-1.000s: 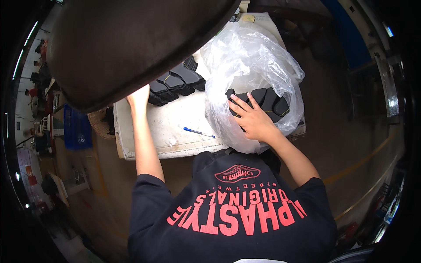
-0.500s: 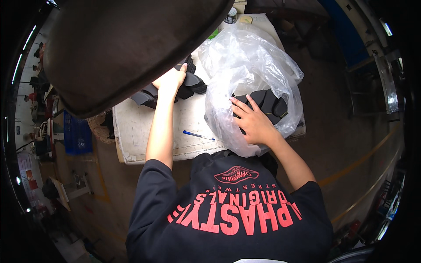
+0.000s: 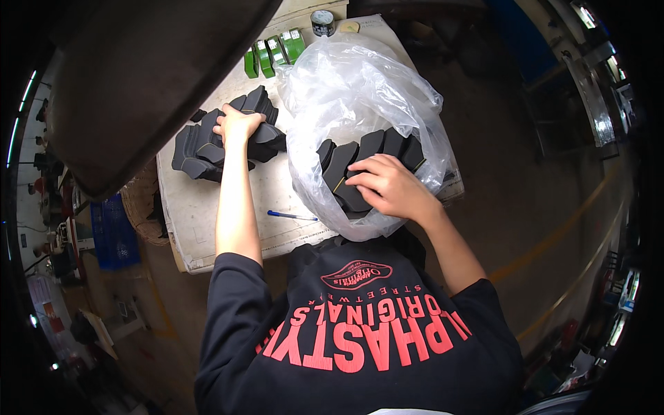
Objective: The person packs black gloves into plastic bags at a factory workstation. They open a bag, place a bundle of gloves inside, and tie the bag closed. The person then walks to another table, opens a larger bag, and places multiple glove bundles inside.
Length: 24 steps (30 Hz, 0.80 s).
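Stacked black curved pads (image 3: 200,142), foam-like in look, lie in a loose pile on the left of the table. My left hand (image 3: 238,126) is on top of this pile, its thumb and fingers closed around some of the pads. A clear plastic bag (image 3: 360,83) stands with its mouth open towards me, and rows of similar black pads (image 3: 373,143) sit inside it. Over the bag's mouth is my right hand (image 3: 395,188), fingers loosely bent and apart, with nothing seen in it. Its fingertips are close to the pads; whether they touch cannot be told.
A blue pen (image 3: 292,216) lies near the front edge of the white table (image 3: 207,242). Several green blocks (image 3: 275,52) and a roll of tape (image 3: 322,23) are at the back. A large dark shape (image 3: 152,76) covers the upper left. Below stands a blue crate (image 3: 117,232).
The view has shifted, uncovering more of the left pile and the green blocks. My right hand has come off the bag's rim, its spread fingers now bent over the pads. My left hand stays on the pile.
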### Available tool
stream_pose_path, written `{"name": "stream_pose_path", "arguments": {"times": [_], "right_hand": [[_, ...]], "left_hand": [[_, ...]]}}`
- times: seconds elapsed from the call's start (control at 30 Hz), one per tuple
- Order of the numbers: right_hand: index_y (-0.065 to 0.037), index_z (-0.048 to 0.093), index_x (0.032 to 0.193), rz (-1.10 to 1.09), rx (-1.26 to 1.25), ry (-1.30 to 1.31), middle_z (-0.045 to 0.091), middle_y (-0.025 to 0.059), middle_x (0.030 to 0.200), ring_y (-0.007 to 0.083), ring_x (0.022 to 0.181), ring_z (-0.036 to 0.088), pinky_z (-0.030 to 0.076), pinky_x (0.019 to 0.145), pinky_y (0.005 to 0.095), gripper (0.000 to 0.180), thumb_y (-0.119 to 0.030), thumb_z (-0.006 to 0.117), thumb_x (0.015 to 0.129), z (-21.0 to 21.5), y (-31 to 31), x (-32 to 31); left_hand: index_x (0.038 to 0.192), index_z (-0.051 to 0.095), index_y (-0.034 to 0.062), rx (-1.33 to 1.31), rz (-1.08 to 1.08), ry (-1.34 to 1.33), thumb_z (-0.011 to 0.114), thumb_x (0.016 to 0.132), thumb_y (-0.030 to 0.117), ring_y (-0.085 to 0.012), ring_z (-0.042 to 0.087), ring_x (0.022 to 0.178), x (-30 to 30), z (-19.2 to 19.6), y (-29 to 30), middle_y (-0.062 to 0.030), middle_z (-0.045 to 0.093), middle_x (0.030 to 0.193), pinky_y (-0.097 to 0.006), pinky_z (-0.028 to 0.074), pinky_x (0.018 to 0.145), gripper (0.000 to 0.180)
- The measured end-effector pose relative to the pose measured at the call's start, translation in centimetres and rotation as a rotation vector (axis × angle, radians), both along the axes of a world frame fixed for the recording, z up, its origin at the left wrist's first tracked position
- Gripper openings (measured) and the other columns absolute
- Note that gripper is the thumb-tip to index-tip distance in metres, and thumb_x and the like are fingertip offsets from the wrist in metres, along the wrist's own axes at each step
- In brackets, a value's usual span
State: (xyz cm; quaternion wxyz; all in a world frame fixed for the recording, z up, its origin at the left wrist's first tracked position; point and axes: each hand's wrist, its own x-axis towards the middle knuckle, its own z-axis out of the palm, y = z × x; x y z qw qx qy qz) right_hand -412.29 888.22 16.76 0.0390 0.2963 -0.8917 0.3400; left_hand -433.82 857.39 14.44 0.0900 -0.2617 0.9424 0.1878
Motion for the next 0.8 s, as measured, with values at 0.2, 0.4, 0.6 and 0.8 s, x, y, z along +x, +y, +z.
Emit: {"name": "stream_pose_path", "arguments": {"times": [0.2, 0.4, 0.6, 0.8], "right_hand": [[-0.004, 0.075, 0.105, -0.142, -0.010, -0.076, 0.074, 0.0113, 0.104, 0.0310, 0.097, 0.067, 0.053, 0.090, 0.0392, 0.016, -0.010, 0.065, 0.093, 3.7, 4.9, 2.0], [-0.001, 0.072, 0.112, -0.249, -0.071, -0.170, 0.073, 0.0133, 0.107, 0.0294, 0.100, 0.069, 0.054, 0.088, 0.0367, 0.019, -0.005, 0.061, 0.098, 6.9, 7.3, 2.9], [0.000, 0.072, 0.110, -0.203, -0.170, -0.234, 0.074, 0.0137, 0.104, 0.0288, 0.097, 0.070, 0.054, 0.088, 0.0351, 0.017, -0.005, 0.062, 0.098, 8.5, 7.0, 3.0], [-0.001, 0.074, 0.110, -0.051, -0.237, -0.317, 0.075, 0.0135, 0.107, 0.0258, 0.099, 0.071, 0.054, 0.090, 0.0348, 0.018, -0.006, 0.061, 0.098, 8.3, 5.6, 1.8]], "left_hand": [[0.155, 0.033, 0.0066, -0.023, -0.087, 0.163, 0.088, 0.066, 0.033, -0.0446, 0.041, 0.141, 2.5, 1.1, 0.2, -0.0270, 0.047, 0.148, -0.053, 0.047, 0.111, 0.108], [0.151, 0.039, 0.0030, -0.085, -0.253, 0.407, 0.087, 0.063, 0.035, -0.0470, 0.052, 0.128, 4.7, 3.2, -0.4, -0.0298, 0.057, 0.135, -0.050, 0.048, 0.108, 0.105], [0.141, 0.048, -0.0015, 0.303, -0.278, 0.749, 0.092, 0.068, 0.025, -0.0340, 0.059, 0.124, 10.3, 5.8, -5.0, -0.0229, 0.060, 0.134, -0.043, 0.047, 0.108, 0.090], [0.150, 0.035, -0.0019, 1.038, -0.066, 0.959, 0.083, 0.080, -0.004, -0.0284, 0.053, 0.133, 17.0, 7.1, -9.5, -0.0198, 0.054, 0.144, -0.042, 0.042, 0.115, 0.085]]}}
